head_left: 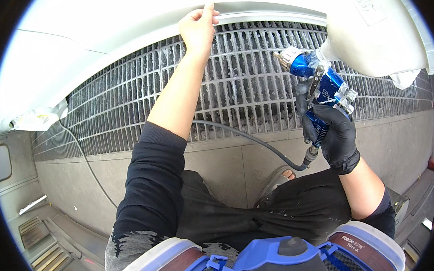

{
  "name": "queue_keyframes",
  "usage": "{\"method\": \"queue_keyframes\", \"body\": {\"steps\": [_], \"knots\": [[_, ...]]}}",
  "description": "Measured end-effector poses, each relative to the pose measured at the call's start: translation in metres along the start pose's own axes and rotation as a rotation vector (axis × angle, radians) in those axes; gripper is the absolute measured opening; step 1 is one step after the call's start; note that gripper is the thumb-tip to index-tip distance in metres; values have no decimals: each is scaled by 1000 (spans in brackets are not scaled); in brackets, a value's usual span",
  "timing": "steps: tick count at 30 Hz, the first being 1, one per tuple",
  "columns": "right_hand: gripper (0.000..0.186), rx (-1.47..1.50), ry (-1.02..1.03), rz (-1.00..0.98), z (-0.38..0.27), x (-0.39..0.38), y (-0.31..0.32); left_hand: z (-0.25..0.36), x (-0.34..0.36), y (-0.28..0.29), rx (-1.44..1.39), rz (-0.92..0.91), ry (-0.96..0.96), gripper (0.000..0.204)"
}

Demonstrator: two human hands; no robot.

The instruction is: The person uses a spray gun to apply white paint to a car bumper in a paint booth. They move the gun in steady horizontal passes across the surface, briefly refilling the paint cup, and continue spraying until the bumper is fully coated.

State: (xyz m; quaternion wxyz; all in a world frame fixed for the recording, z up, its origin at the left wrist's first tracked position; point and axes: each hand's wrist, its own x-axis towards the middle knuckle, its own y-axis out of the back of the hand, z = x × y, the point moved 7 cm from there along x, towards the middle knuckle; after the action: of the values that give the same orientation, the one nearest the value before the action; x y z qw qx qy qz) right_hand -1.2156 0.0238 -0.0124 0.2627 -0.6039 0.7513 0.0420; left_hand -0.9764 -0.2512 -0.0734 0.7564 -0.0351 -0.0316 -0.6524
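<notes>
My bare left hand reaches forward to the lower edge of a glossy white panel. One finger is stretched out against or very close to that edge; the others are partly bent and hold nothing visible. On the right, my right hand wears a black glove and is wrapped round the grip of a blue spray gun. The gun's silver nozzle points left and up. A large pale paint cup rises from it. From the bottom of the grip, a dark air hose runs left behind my left forearm.
A metal floor grating coated in residue lies below the panel. Grey floor tiles border it. A thin cable or hose trails at the left, near a wrapped white part. A respirator fills the lower edge.
</notes>
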Motion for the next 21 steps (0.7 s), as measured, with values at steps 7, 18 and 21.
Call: {"method": "queue_keyframes", "body": {"steps": [7,18,21], "knots": [[24,-11,-2,-96,0,3,-1,-2,1,-2,-49,3,20,29],[26,-30,10,-69,1,3,-1,-8,3,-2,-89,-7,-15,31],[27,-44,0,5,2,3,3,-7,2,-3,-54,-21,-17,31]]}}
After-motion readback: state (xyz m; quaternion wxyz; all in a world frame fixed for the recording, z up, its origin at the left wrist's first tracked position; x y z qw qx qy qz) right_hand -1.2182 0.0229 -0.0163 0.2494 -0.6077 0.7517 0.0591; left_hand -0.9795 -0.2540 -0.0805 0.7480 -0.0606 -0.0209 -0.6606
